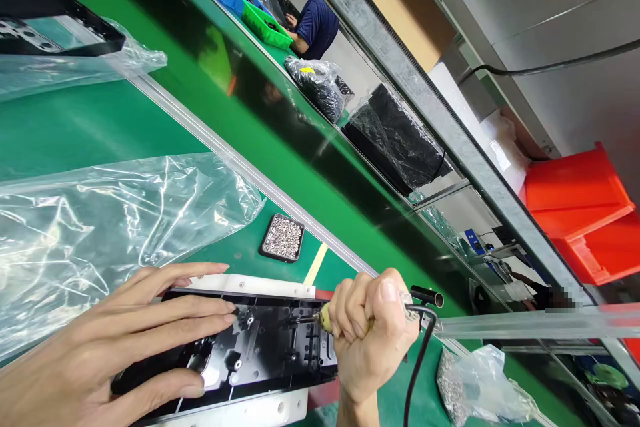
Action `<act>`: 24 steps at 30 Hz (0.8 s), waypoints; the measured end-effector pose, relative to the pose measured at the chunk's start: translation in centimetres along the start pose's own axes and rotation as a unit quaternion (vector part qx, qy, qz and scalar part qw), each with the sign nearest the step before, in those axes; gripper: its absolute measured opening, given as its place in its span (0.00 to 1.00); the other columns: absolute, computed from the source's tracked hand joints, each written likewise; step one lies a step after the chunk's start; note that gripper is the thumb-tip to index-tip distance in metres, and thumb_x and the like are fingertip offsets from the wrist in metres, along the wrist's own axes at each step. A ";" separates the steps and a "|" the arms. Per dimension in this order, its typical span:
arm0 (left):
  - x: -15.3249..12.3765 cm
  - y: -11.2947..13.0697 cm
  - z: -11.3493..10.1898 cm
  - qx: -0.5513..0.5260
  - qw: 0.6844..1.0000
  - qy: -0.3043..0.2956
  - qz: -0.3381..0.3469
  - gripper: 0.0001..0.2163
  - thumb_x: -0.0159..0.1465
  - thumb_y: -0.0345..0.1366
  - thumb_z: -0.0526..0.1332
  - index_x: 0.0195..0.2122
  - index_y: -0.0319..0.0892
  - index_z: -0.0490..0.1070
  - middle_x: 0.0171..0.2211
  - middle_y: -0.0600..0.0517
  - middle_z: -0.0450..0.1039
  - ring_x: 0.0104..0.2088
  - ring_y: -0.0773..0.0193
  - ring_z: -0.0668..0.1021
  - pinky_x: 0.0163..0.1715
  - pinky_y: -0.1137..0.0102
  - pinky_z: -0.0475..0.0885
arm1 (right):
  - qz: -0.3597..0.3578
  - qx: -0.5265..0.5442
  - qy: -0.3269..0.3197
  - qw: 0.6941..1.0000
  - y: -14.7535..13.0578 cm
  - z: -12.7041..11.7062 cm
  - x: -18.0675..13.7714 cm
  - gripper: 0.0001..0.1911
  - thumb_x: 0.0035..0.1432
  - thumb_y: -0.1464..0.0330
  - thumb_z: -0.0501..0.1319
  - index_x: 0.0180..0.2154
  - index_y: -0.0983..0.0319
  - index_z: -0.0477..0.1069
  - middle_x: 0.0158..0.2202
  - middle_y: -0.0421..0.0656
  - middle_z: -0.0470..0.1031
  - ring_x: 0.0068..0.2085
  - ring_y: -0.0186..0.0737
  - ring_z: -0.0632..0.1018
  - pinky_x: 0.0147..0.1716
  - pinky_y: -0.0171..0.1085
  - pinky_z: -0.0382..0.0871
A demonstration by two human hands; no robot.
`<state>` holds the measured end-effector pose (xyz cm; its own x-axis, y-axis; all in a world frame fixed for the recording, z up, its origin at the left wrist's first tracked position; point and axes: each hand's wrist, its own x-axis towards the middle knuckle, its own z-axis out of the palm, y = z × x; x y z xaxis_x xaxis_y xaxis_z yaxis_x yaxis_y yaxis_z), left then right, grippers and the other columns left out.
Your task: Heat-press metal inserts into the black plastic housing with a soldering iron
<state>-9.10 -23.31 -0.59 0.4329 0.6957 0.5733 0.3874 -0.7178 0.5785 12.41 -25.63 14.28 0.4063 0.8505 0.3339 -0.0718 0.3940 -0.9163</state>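
Note:
My left hand (100, 347) lies flat with fingers spread on a black plastic panel (265, 347), which rests in a white fixture (250, 285) on the green bench. My right hand (373, 333) is closed around a powered screwdriver (425, 297) with a black cable. Its bit touches the panel near the panel's right side. A small black tray of silver screws (283, 237) sits just beyond the panel.
Large clear plastic bags (100, 220) lie at left. A bag of screws (475, 383) sits at lower right. A green conveyor (280, 140) runs diagonally past bagged black parts (395, 137). Red bins (585, 207) stand at right. Another person (315, 27) works far off.

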 end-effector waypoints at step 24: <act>-1.2 -0.2 1.5 0.023 0.999 0.025 0.027 0.19 0.65 0.57 0.58 0.56 0.63 0.72 0.55 0.64 0.73 0.68 0.47 0.65 0.57 0.46 0.79 | -0.013 0.013 -0.006 1.000 0.3 -0.2 0.3 0.23 0.67 0.64 0.56 0.21 0.59 0.49 0.15 0.30 0.48 0.15 0.28 0.50 0.12 0.28 0.50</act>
<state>-8.50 -24.03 -2.22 0.4135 0.6554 0.6321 0.4012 -0.7543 0.5197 12.69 -25.36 14.01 0.3978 0.8441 0.3595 -0.0850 0.4241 -0.9016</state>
